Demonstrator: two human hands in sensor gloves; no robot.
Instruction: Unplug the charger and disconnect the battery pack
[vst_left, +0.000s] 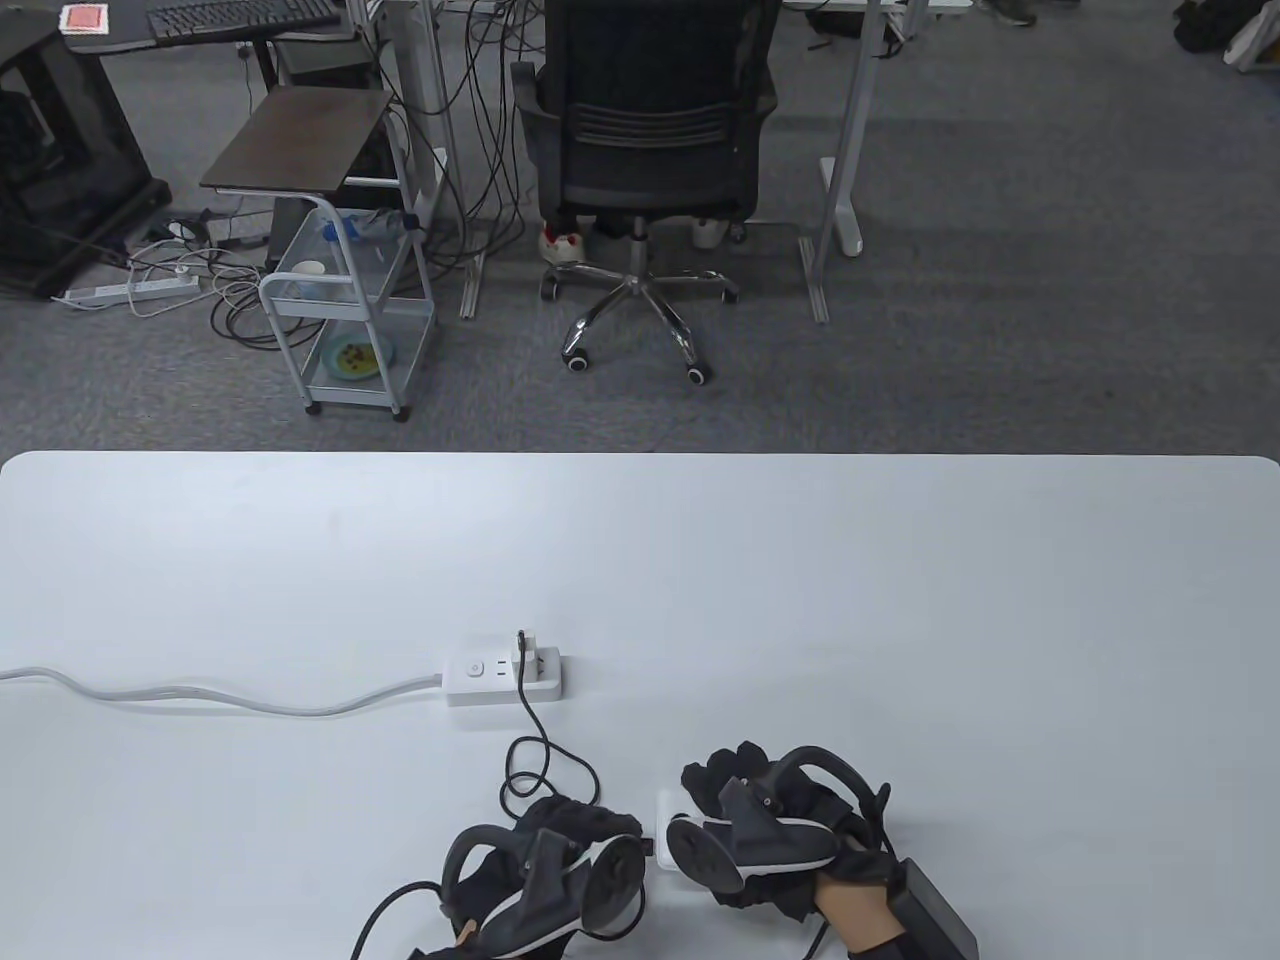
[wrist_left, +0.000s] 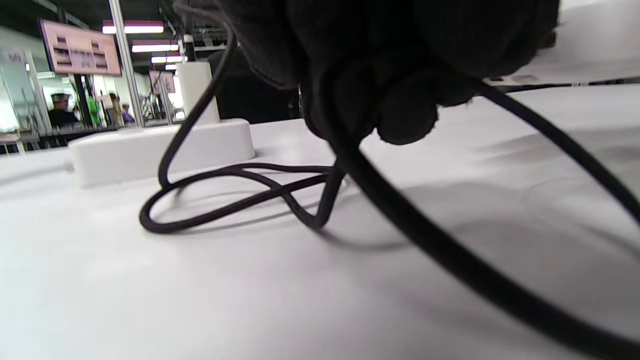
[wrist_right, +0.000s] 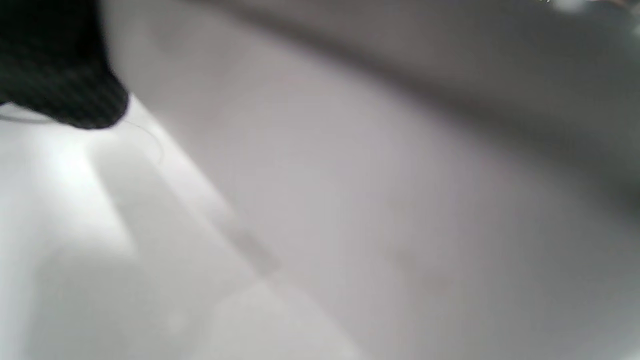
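Note:
A white power strip (vst_left: 503, 678) lies mid-table with a small white charger (vst_left: 530, 645) plugged into it. A black cable (vst_left: 530, 722) runs from the charger, loops, and ends near the front edge. My left hand (vst_left: 600, 828) grips that cable at its end, right beside the white battery pack (vst_left: 667, 812). My right hand (vst_left: 715, 782) lies over the battery pack and holds it against the table. In the left wrist view my curled fingers (wrist_left: 400, 115) close on the cable (wrist_left: 400, 215), with the strip (wrist_left: 160, 150) and charger (wrist_left: 197, 90) behind. The right wrist view is blurred, showing one fingertip (wrist_right: 65, 85).
The strip's grey-white cord (vst_left: 200, 695) runs off the table's left edge. Beyond the table's far edge (vst_left: 640, 456) stand an office chair (vst_left: 645, 150) and a small trolley (vst_left: 345, 320) on the floor.

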